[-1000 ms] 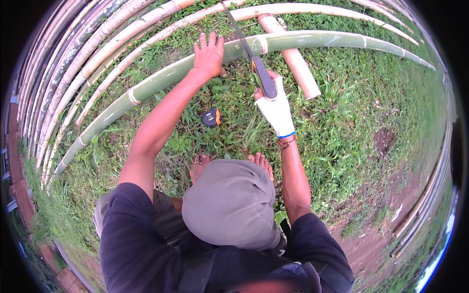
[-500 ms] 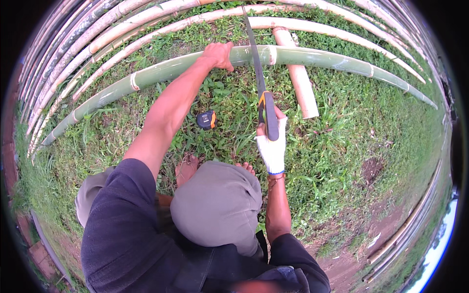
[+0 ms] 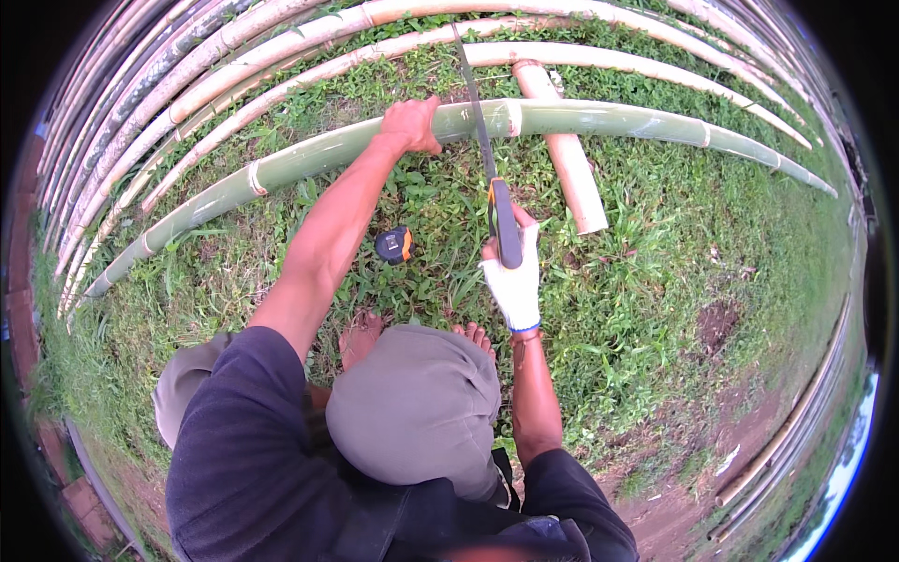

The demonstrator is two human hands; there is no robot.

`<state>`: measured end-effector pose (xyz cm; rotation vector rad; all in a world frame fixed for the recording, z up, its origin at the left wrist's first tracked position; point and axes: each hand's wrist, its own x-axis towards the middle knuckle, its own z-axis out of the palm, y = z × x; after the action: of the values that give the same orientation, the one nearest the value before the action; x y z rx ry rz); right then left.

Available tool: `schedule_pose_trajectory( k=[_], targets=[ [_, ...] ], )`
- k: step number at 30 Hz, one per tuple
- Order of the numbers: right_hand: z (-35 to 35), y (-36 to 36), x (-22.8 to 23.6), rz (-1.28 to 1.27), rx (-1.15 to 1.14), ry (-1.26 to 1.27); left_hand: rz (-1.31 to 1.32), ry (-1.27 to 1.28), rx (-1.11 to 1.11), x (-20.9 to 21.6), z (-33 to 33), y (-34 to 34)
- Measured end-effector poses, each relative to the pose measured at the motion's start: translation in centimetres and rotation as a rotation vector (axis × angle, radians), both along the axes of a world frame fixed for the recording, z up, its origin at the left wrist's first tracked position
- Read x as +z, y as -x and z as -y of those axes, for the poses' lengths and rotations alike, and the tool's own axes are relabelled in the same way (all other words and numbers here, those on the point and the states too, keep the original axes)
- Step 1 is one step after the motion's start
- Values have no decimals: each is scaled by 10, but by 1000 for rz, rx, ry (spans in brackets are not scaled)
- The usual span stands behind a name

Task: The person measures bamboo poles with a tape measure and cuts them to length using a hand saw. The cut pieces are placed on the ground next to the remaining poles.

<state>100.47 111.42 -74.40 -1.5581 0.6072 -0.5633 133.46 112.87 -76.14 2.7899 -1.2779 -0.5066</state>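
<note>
A long green bamboo pole lies across the grass in front of me. My bare left hand is wrapped over it, left of a pale node ring. In a white fingerless-tipped glove, my right hand grips the dark and orange handle of a handsaw. The saw's blade crosses the pole just right of my left hand, its tip pointing away from me. Whether the teeth have cut into the bamboo I cannot tell. A short pale bamboo piece lies crosswise beneath the pole, right of the saw.
A black and orange tape measure lies on the grass between my arms. Beyond the green pole, several pale bamboo poles lie side by side. More poles rest at the lower right, near bare soil. My feet are close below the tape measure.
The view has shifted slightly, so the scene sits a little lower. Both grips look the same, and the saw still lies across the pole at nearly the same spot.
</note>
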Motion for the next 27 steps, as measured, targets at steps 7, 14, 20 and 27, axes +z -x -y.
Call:
schedule_pose_trajectory(
  k=[7, 14, 20, 27],
  targets=[
    [-28, 36, -17, -14, 1, -74, 26, 17, -24, -5, -19, -3],
    [-19, 73, -21, -62, 12, -10, 33, 43, -4, -6, -13, 6],
    [-5, 21, -6, -41, 72, -25, -8, 12, -72, 1, 0, 1],
    [-68, 149, 15, -79, -50, -139, -16, 0, -3, -6, -18, -7]
  ],
)
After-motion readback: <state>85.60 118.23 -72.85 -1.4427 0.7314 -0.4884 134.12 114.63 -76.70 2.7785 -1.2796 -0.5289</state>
